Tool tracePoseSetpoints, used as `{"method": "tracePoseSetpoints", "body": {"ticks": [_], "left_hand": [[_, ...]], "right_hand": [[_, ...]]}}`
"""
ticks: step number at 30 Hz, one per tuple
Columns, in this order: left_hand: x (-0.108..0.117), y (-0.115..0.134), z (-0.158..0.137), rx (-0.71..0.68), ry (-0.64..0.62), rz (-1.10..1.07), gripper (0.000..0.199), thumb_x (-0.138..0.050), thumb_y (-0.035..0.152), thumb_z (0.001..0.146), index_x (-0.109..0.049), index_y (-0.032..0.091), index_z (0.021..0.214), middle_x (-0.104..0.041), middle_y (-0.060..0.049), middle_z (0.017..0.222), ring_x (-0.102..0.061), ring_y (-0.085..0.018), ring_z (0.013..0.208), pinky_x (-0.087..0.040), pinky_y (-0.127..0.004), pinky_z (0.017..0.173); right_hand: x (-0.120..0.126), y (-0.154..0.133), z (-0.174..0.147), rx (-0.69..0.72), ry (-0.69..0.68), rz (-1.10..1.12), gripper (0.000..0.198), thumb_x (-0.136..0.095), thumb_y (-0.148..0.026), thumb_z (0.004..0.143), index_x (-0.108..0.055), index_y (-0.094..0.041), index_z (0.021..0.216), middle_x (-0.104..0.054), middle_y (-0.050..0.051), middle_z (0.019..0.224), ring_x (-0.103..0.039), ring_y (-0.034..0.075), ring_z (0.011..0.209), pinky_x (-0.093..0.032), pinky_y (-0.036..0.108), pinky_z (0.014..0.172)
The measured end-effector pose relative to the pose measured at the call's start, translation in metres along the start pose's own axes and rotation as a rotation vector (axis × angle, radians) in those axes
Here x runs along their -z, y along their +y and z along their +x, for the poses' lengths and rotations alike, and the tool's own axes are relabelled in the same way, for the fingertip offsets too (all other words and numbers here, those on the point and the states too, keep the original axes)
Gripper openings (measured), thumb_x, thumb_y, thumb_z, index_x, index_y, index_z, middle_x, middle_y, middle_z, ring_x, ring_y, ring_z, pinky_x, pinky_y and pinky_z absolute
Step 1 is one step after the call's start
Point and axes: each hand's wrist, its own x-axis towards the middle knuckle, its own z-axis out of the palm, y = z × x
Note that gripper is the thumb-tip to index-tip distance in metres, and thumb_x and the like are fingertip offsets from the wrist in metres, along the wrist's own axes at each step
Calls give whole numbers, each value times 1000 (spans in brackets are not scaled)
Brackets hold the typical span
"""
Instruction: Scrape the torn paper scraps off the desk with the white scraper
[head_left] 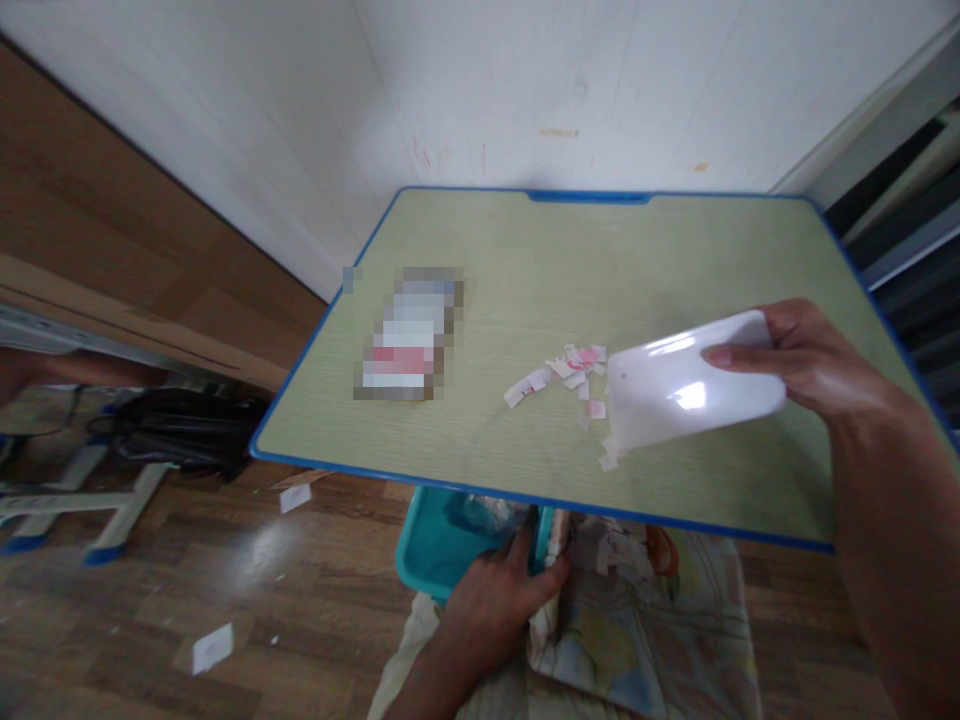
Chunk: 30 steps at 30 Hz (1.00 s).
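Observation:
My right hand [806, 355] grips a white plastic scraper [675, 385], thumb on top, held low over the right part of the table. Torn paper scraps [574, 368], white with pink marks, lie along and just left of its edge. Below the table's front edge, my left hand [495, 600] is closed on the rim of a teal plastic basin [427, 555]. Inside the basin is some crumpled clear plastic. A patterned cloth [600, 640] lies beside and under my left hand, with more paper scraps [622, 550] on it.
The pale green table [510, 250] has a blue rim and stands against a white wall. A phone-like object [409, 335], pixelated, lies on its left side. Paper pieces [213, 649] are on the wooden floor. At left are a step stool [124, 510], a black bag [180, 430] and another person's arm [75, 370].

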Motion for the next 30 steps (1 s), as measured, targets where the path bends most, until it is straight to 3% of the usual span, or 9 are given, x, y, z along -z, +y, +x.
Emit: {"method": "tracePoseSetpoints", "body": {"ticks": [11, 19, 22, 25, 30], "left_hand": [[-2, 0, 1, -6, 14, 1, 69, -45, 8, 68, -13, 34, 123, -29, -16, 121, -51, -26, 80, -42, -37, 61], [-1, 1, -1, -2, 14, 16, 69, -44, 7, 67, -13, 34, 123, -28, -16, 123, -52, -25, 79, -42, -36, 61], [0, 0, 0, 1, 12, 14, 68, -45, 8, 68, -14, 33, 122, -26, -17, 124, -51, -25, 80, -42, -36, 62], [-1, 0, 0, 13, -13, 21, 64, -46, 10, 70, -16, 34, 122, -27, -16, 124, -51, -24, 79, -42, -35, 62], [-3, -1, -1, 8, -22, 14, 63, -48, 12, 71, -17, 33, 122, -24, -16, 125, -51, -25, 83, -42, -36, 63]], "right_hand": [[4, 1, -2, -42, -40, 14, 12, -67, -26, 55, -61, -16, 55, -55, -3, 45, -47, 6, 34, -32, 14, 29], [5, 4, 1, -124, -330, -98, 18, -64, -27, 56, -63, -13, 67, -58, 0, 52, -51, 9, 42, -37, 16, 35], [6, 6, 0, -99, -377, -115, 14, -64, -25, 56, -63, -14, 64, -56, -2, 50, -50, 8, 41, -35, 16, 35], [8, 9, -1, -34, -356, -90, 10, -65, -22, 55, -62, -15, 61, -54, -4, 47, -47, 6, 39, -32, 15, 34], [5, 9, 1, 26, -155, 2, 11, -65, -24, 56, -63, -16, 64, -59, -2, 53, -51, 8, 42, -37, 17, 38]]}}
